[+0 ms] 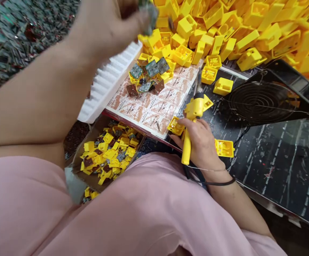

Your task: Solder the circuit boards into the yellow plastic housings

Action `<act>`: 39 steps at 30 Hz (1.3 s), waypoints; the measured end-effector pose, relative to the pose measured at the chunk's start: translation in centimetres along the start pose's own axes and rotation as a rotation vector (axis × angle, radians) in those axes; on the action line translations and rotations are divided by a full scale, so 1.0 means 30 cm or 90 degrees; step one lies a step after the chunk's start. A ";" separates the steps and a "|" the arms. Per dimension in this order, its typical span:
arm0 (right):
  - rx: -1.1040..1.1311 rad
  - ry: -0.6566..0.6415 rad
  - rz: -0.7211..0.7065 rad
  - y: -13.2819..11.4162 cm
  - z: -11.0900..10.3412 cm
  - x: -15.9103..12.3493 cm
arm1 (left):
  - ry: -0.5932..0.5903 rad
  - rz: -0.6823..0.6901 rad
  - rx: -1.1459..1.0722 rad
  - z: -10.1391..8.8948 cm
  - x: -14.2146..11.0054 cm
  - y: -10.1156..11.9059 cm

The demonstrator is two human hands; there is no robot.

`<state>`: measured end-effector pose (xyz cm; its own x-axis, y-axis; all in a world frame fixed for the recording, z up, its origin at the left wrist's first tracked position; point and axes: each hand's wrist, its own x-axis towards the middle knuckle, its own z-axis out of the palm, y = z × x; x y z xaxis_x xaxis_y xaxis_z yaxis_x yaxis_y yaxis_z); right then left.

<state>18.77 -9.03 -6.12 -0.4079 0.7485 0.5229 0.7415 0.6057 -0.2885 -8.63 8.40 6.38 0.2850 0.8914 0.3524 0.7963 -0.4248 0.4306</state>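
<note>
Raised at the top of the head view, my left hand (101,32) is closed on a small green circuit board (151,17), blurred by motion. My right hand (201,142) wraps round the yellow handle of a soldering gun (186,147), whose tip points away from me over the table. Beside its fingers is an open yellow plastic case (175,126); whether they touch it I cannot tell. Another open yellow case (224,148) lies just right of that hand. Farther off, several wired circuit boards (152,68) rest on yellow cases.
A large heap of yellow cases (213,32) fills the back. A black fan (261,101) stands at the right on the dark tabletop (277,156). At the left are a white ribbed tray (111,83), a pile of circuit boards (31,32) and a cardboard box (76,160) of yellow parts below.
</note>
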 end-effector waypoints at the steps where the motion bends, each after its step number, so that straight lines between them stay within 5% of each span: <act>1: 0.008 -0.007 -0.004 -0.005 0.009 0.008 | -0.020 0.002 -0.022 0.022 -0.038 0.020; 5: 0.074 -0.011 -0.017 -0.020 0.010 0.011 | -0.161 -0.013 -0.109 0.110 -0.173 0.056; 8: 0.077 -0.045 -0.016 -0.020 -0.005 -0.002 | -0.167 -0.015 -0.145 0.148 -0.266 0.049; 12: 0.046 -0.064 -0.014 -0.006 -0.011 -0.017 | -0.207 -0.135 -0.241 0.176 -0.397 0.022; 16: 0.032 -0.020 -0.032 0.002 -0.012 -0.026 | -0.266 -0.104 0.026 0.175 -0.485 0.016; 19: 0.033 0.029 -0.025 -0.002 -0.020 -0.034 | -0.278 -0.009 0.204 0.166 -0.492 0.031; 23: 0.029 0.069 -0.024 -0.008 -0.042 -0.042 | -0.269 0.064 0.170 0.185 -0.438 0.043; 29: 0.041 0.111 -0.015 -0.012 -0.087 -0.050 | -0.335 0.057 0.111 0.267 -0.358 0.033; 39: 0.093 0.106 0.073 -0.020 -0.182 -0.106 | -0.206 -0.015 -0.165 0.270 -0.401 0.042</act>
<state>22.52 -13.26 -3.24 -0.2236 0.7670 0.6015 0.6881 0.5612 -0.4599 -6.73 -1.58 -4.07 0.4539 0.8876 0.0782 0.6555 -0.3920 0.6455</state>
